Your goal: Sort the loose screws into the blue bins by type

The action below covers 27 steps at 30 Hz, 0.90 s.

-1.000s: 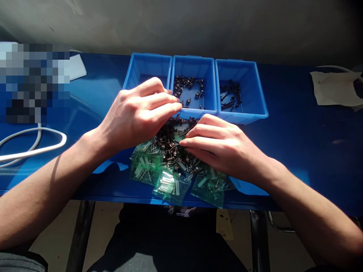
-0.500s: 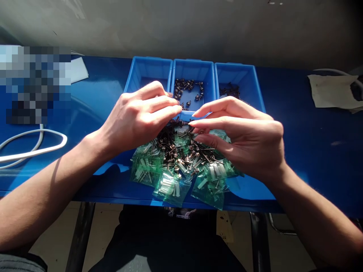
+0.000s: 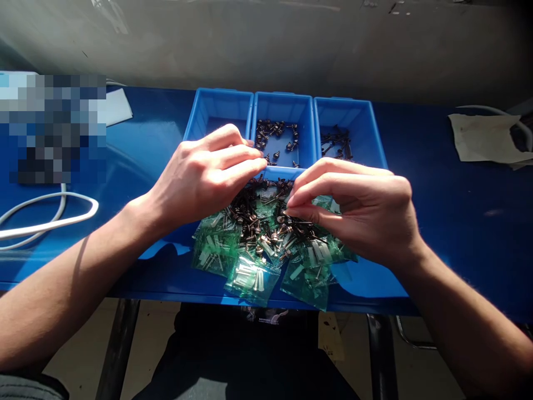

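Observation:
My left hand (image 3: pixel 208 172) hovers over the left side of a pile of dark screws (image 3: pixel 250 214), back of the hand up. Its fingers stretch toward the middle bin's front edge; the thumb is hidden and nothing shows in the hand. Over the right side of the pile, my right hand (image 3: pixel 353 203) is closed in a pinch, thumb against fingertips. Whatever lies between those tips is hidden. Green plastic bags (image 3: pixel 216 253) with pale wall plugs and screws lie around and under the loose screws.
Three blue bins stand side by side behind the pile. Dark screws lie in the middle bin (image 3: pixel 284 100) and right bin (image 3: pixel 350 105); my hand partly covers the left bin (image 3: pixel 225 100). A white cable (image 3: pixel 79 194) is at left, brownish paper (image 3: pixel 478 136) at right.
My right hand's fingers have closed from a loose, spread shape into a pinch and drawn slightly right, off the middle bin's edge. My left hand has hardly moved.

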{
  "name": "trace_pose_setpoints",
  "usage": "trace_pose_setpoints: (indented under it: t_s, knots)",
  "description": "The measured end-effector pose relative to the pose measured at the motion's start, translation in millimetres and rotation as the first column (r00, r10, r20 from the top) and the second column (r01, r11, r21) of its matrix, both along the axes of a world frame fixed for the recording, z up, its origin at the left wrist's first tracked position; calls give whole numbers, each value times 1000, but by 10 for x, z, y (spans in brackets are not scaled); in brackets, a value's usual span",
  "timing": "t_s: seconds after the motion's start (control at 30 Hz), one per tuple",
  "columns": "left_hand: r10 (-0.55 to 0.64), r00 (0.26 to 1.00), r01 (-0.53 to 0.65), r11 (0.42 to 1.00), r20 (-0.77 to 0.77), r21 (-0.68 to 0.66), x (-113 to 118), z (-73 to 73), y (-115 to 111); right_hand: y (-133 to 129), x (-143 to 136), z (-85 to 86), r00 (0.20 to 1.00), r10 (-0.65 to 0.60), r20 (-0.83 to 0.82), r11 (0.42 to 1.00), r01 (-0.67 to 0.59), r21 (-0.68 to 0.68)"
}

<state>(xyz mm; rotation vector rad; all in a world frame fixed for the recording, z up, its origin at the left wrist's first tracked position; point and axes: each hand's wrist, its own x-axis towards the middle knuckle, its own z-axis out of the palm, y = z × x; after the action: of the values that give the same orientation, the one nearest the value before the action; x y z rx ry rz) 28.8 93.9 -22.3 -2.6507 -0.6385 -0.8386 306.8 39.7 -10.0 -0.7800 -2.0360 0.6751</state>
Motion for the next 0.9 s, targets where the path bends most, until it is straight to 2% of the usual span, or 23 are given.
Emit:
trace_pose_setpoints:
  t_s: [0.2, 0.27, 0.33, 0.4, 0.47, 0.57, 0.7, 0.77, 0.83, 0.9]
  knots:
    - [-23, 1000, 23, 1000, 6, -2, -7, -4, 2, -29, -4, -11, 974, -159, -158, 978, 134, -159]
    - [-23, 1000, 23, 1000, 8, -5, -8, -5, 0, -11, 36, 14, 982, -157, -100, 984, 147, -99]
    - [-28, 1000, 28, 1000, 8, -3, -7, -4, -1, 24, 103, 51, 995, -92, 28, 995, 90, 51]
    - [-31, 999, 31, 999, 10, 16, -3, 0, -2, 67, 177, 76, 980, 15, 198, 987, -47, 156]
    - [-25, 1000, 25, 999, 6, 34, 3, 4, -3, 106, 232, 68, 931, 105, 350, 972, -171, 162]
    - [-9, 1000, 9, 999, -6, 42, 7, 6, -7, 141, 258, -1, 889, 130, 438, 966, -213, 147]
    - [4, 1000, -4, 999, -19, 32, -2, 2, -11, 145, 236, -68, 920, 93, 381, 962, -182, 203]
    - [3, 1000, -3, 1000, -21, 15, -8, 1, -11, 127, 210, -43, 950, 42, 308, 968, -115, 221]
    - [-1, 1000, 1, 1000, -16, 1, -11, 0, -9, 96, 164, 2, 977, -1, 213, 983, -38, 179]
    - [-9, 1000, 9, 1000, -6, 4, -9, 0, -4, 54, 96, 35, 995, -32, 91, 996, 24, 82]
